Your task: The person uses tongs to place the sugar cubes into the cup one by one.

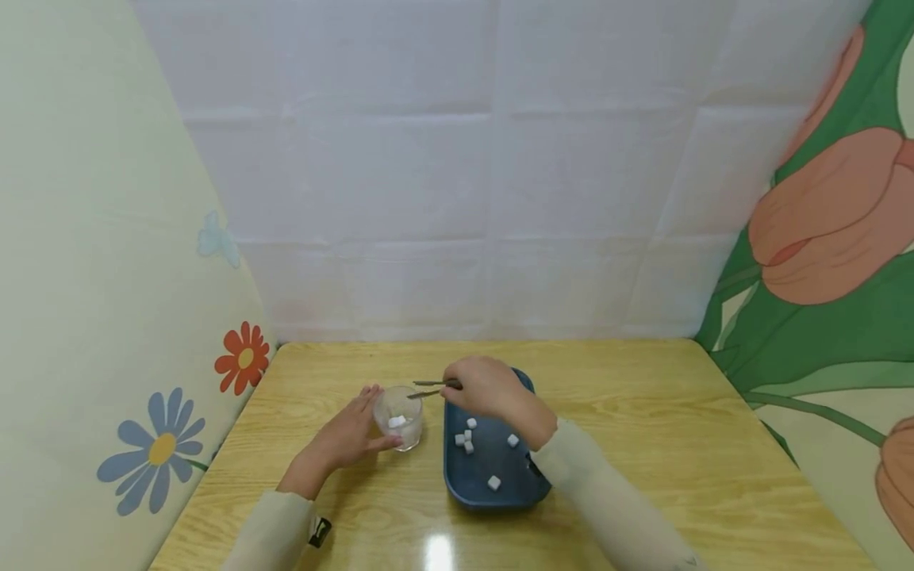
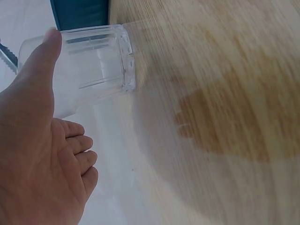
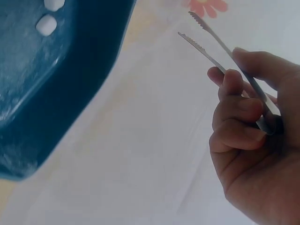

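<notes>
My left hand [image 1: 347, 432] holds a clear glass [image 1: 412, 433] upright on the table, thumb on its near side and fingers at the far side. White cubes [image 1: 397, 421] lie inside the glass. The left wrist view shows the thumb [image 2: 52, 40] along the wall of the glass [image 2: 101, 58]. My right hand [image 1: 489, 388] grips small metal tongs [image 3: 213, 58] between thumb and fingers. Their serrated tips stand apart with nothing between them, and in the head view they overlap the glass's rim. Below the right hand is a dark blue tray [image 1: 493, 501] with several white cubes [image 1: 494, 482].
The wooden table [image 1: 678, 444] extends around the tray and glass. A white cloth [image 1: 457, 198] hangs behind it. Flower-patterned cloths [image 1: 164, 444] line the left and right sides. A small black clip-like piece [image 1: 320, 532] shows at the left sleeve [image 1: 267, 531].
</notes>
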The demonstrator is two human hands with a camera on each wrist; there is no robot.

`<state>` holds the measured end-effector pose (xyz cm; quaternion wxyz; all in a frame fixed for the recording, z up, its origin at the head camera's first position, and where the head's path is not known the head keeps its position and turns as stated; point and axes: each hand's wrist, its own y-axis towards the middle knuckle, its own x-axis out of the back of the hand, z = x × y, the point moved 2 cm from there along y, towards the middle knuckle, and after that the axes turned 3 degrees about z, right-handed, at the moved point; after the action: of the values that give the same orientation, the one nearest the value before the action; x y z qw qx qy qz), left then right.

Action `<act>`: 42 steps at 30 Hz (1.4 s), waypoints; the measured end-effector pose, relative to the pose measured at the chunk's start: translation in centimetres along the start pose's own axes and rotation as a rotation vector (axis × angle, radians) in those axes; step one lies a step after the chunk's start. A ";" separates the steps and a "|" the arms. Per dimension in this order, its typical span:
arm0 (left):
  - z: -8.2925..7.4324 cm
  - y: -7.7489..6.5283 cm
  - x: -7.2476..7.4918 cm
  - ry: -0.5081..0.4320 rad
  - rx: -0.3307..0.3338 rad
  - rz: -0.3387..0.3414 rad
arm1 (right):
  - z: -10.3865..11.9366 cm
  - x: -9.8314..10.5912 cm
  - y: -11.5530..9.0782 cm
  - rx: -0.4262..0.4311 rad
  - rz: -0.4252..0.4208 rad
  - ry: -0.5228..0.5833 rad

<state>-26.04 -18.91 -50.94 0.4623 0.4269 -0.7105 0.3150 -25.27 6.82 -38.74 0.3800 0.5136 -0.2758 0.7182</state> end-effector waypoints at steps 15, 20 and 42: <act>-0.3 -0.1 -0.3 -0.024 -0.010 -0.025 | -4.2 0.9 -3.6 -0.107 -0.075 -0.025; -0.6 -0.2 -0.6 -0.020 -0.006 -0.020 | -5.6 0.2 -5.2 -0.135 -0.056 -0.049; -0.4 -0.2 -0.5 0.012 -0.028 -0.028 | -8.7 -1.5 -9.9 -0.201 -0.014 -0.059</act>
<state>-25.57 -18.49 -51.25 0.4767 0.4283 -0.7061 0.3011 -21.38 18.77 -42.88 0.4263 0.4955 -0.3539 0.6689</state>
